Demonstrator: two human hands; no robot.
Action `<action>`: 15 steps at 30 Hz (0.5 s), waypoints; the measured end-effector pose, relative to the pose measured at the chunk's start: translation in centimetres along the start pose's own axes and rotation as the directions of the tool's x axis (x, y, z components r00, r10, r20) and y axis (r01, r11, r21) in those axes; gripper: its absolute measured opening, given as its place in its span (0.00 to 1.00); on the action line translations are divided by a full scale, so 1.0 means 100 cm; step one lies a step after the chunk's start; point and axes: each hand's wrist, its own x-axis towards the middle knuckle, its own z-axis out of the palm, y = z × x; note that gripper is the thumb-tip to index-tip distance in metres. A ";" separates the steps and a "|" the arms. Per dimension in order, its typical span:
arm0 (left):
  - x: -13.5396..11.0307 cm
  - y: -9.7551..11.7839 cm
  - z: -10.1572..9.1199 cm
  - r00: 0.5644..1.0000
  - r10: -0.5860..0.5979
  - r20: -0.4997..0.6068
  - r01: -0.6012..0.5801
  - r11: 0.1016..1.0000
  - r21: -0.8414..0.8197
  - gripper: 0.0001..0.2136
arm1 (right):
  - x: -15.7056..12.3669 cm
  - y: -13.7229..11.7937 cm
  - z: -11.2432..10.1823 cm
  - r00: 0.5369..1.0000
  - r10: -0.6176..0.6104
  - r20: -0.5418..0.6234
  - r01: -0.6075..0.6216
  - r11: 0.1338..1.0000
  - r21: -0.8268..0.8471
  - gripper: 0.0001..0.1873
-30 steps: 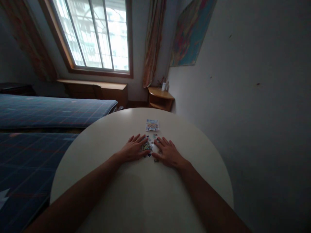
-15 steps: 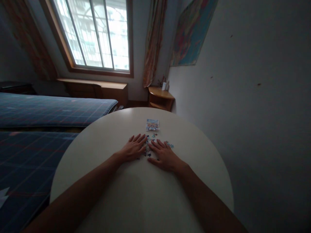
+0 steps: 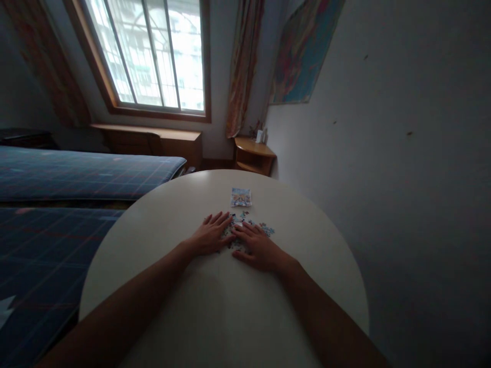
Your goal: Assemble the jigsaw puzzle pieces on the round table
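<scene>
From where I'm standing, loose puzzle pieces [image 3: 237,246] are lying on the round, pale tabletop [image 3: 226,306], partly between and partly under the person's left hand [image 3: 209,237] and right hand [image 3: 262,248]. Taking the scatter as a clock face with twelve pointing away from the person, the left hand is resting palm-down at nine, its four fingers lying slightly apart and its thumb pointing toward three. The right hand is lying flat at four, fingers loosely spread and aiming toward ten, thumb well away from them; I am not seeing either hand pinching anything. A few pieces are showing past the right knuckles at about three, and a small picture card [image 3: 241,197] is sitting at twelve, just beyond the pieces. To my mind, handling these well is calling for light palms and short, slow strokes outward, so that none are stacking up beneath the fingers; pressing hard would be risking bent tabs, and pushing toward twelve could be sliding pieces under the card.
</scene>
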 end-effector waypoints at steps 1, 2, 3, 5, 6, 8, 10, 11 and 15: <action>0.000 0.000 0.000 1.000 0.001 -0.002 -0.001 1.000 0.002 0.32 | -0.001 0.002 -0.001 1.000 0.008 -0.001 -0.008 1.000 -0.002 0.36; 0.000 -0.001 0.001 1.000 0.003 -0.005 -0.003 1.000 0.003 0.31 | -0.002 0.003 -0.002 1.000 0.012 -0.001 -0.012 1.000 -0.004 0.35; 0.000 -0.001 0.001 1.000 0.005 -0.008 -0.005 1.000 0.005 0.29 | -0.002 0.003 -0.002 1.000 0.012 -0.002 -0.012 1.000 -0.006 0.35; 0.000 -0.002 0.002 1.000 0.010 -0.013 -0.010 1.000 0.007 0.27 | -0.002 0.002 -0.004 1.000 -0.006 -0.006 0.006 1.000 -0.006 0.35; 0.000 -0.003 0.003 1.000 0.014 -0.016 -0.014 1.000 0.007 0.26 | -0.002 0.002 -0.004 1.000 -0.023 -0.012 0.022 1.000 -0.002 0.35; -0.001 -0.004 0.003 0.999 0.026 -0.026 -0.025 1.000 0.005 0.25 | -0.001 0.000 -0.003 0.998 -0.058 -0.033 0.059 0.998 0.010 0.35; -0.001 -0.006 0.004 0.999 0.036 -0.039 -0.036 0.999 -0.001 0.25 | 0.000 0.001 -0.002 0.995 -0.084 -0.051 0.085 0.996 0.022 0.33; 0.000 -0.008 0.005 0.998 0.039 -0.048 -0.040 0.999 -0.006 0.25 | 0.000 0.001 -0.002 0.994 -0.090 -0.060 0.091 0.995 0.026 0.31; 0.002 -0.012 0.008 0.995 0.027 -0.101 -0.030 0.999 -0.035 0.25 | -0.001 0.008 -0.002 0.991 -0.091 -0.099 0.093 0.995 0.019 0.25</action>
